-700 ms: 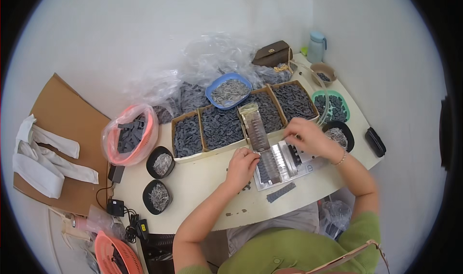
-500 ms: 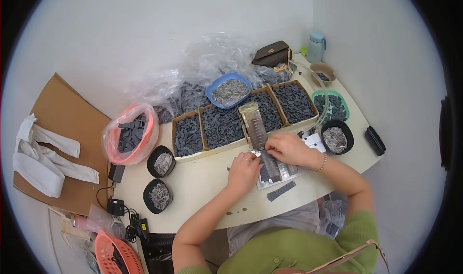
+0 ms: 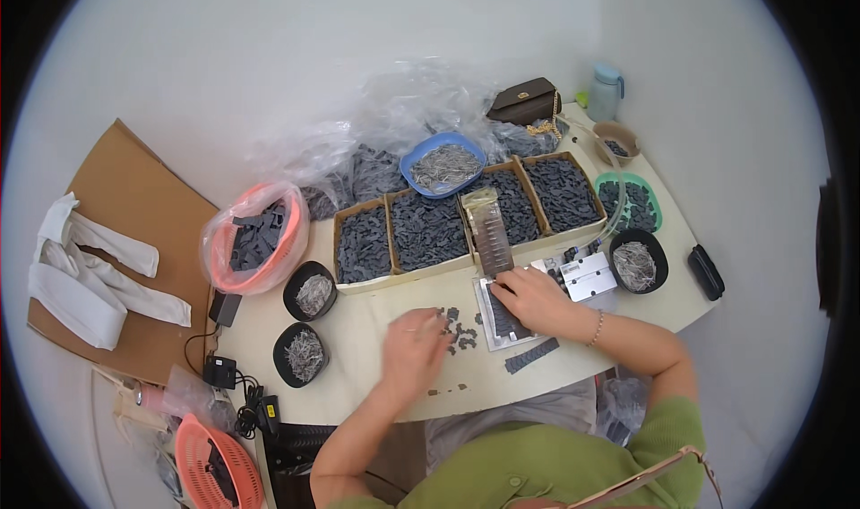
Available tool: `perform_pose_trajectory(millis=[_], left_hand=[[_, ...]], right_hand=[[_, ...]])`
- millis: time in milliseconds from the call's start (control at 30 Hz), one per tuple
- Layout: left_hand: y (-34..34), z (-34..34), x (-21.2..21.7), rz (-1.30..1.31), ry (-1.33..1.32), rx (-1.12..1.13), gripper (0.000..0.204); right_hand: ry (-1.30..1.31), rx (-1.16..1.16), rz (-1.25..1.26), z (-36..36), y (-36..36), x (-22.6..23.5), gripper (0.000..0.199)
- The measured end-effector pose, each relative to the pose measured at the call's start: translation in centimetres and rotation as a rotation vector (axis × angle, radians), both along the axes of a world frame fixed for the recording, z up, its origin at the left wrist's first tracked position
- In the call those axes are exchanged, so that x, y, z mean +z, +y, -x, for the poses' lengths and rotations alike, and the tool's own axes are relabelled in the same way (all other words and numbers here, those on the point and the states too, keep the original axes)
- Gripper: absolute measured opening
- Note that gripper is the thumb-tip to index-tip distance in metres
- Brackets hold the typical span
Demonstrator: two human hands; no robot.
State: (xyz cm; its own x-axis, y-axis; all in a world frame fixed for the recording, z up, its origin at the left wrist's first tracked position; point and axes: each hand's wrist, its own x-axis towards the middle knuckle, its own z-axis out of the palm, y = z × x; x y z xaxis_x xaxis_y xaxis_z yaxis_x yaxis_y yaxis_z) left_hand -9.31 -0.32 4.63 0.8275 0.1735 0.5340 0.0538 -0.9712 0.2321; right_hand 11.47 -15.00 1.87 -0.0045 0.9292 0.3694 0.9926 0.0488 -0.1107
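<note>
My left hand [image 3: 413,349] hovers over the table, smeared by motion, so its fingers do not show clearly. At its fingertips lies a loose scatter of small dark grey pieces [image 3: 463,337]. My right hand [image 3: 539,299] rests over a flat metal fixture [image 3: 484,323], its fingers bent together at the fixture's upper part; what they grip, if anything, is hidden. Dark pieces lie in rows in the fixture [image 3: 511,323]. A long clear plastic tray [image 3: 488,231] leans from the boxes down to the fixture. A dark ribbed strip [image 3: 531,356] lies just in front.
Behind, a divided cardboard box [image 3: 430,231] holds dark pieces, with a blue dish [image 3: 442,164] of metal pins on it. Black bowls [image 3: 305,355] of pins stand at left, another black bowl [image 3: 638,262] at right. A silver block [image 3: 589,277] with a tube sits beside my right hand.
My left hand has moved left, away from the fixture, and small dark pieces now show beside it on the table. My right hand stays at the fixture. The whole view has shifted slightly.
</note>
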Motion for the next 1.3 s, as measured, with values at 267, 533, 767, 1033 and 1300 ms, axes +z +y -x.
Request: perform_pose_trajectory(millis=[267,533,767,1033,1300], left_hand=[[9.7,10.5,0.6,0.046,-0.017,0.657,0.016],[13.1,14.3,-0.5,0.197,0.258,0.728,0.008],[13.5,14.4,0.5,0.193,0.238,0.701,0.006],[6.4,5.2,0.1,0.276,0.039,0.271,0.006],[-4.0,-6.2,-3.0,0.027,0.119,-0.338,0.02]], right_hand=[[-0.109,0.013,-0.055,0.7,-0.9,0.9,0.037],[-0.08,0.034,-0.003,1.5,-0.9,1.0,0.038],[0.101,-0.178,-0.155,-2.1,-5.3,2.9,0.038],[0.09,-0.757,0.186,-7.5,-15.1,4.0,0.012],[0.171,-0.726,-0.013,-8.2,-15.2,2.9,0.005]])
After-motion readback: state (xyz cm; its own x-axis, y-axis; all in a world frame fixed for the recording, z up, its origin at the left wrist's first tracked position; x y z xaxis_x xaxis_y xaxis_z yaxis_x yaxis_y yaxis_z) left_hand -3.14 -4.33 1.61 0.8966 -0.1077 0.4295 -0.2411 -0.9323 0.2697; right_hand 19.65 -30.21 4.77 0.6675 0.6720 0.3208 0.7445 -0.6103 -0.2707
